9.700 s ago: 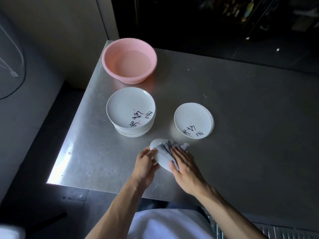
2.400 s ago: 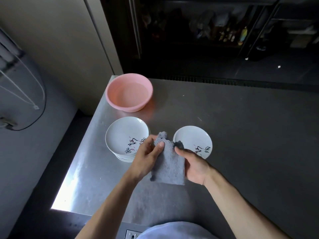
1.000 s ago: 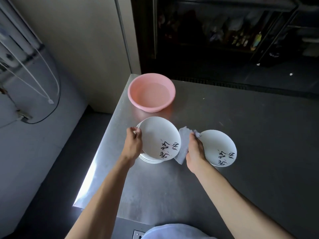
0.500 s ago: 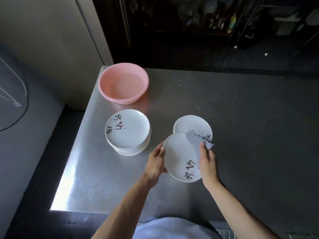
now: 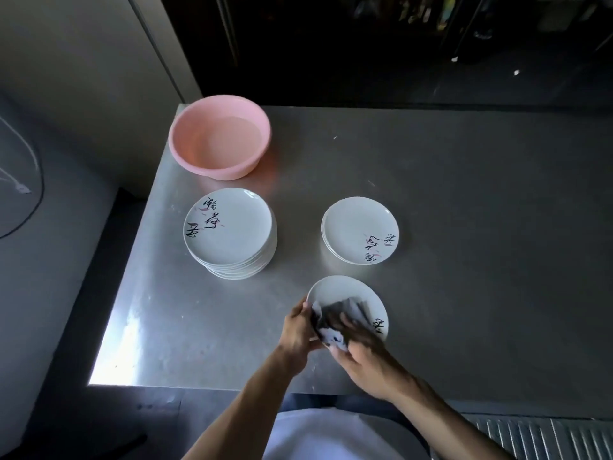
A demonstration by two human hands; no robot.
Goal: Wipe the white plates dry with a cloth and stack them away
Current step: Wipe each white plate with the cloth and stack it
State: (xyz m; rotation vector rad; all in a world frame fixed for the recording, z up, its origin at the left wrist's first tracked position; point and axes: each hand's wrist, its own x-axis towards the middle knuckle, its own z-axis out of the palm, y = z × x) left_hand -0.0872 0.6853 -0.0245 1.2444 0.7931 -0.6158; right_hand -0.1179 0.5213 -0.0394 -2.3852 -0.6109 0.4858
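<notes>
A white round ceramic plate point(image 5: 345, 292) with black brush lettering is held low over the grey steel counter point(image 5: 481, 277). The left hand point(image 5: 297, 332) grips its left rim. The right hand point(image 5: 368, 358) presses a grey cloth point(image 5: 333, 318) onto its face; blur hides whether those fingers curl round the cloth. The short stack of matching white plates point(image 5: 355, 224) lies directly beyond the held plate, on the right hand's side. The tall stack point(image 5: 232, 234) lies beyond and to the left of the held plate, with the pink plastic basin point(image 5: 219, 161) farther off. Judged: wiping is under way and the set-down runs straight forward.

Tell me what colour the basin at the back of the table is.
The basin is plain pink, with no pattern; it shows clearly in the head view.
</notes>
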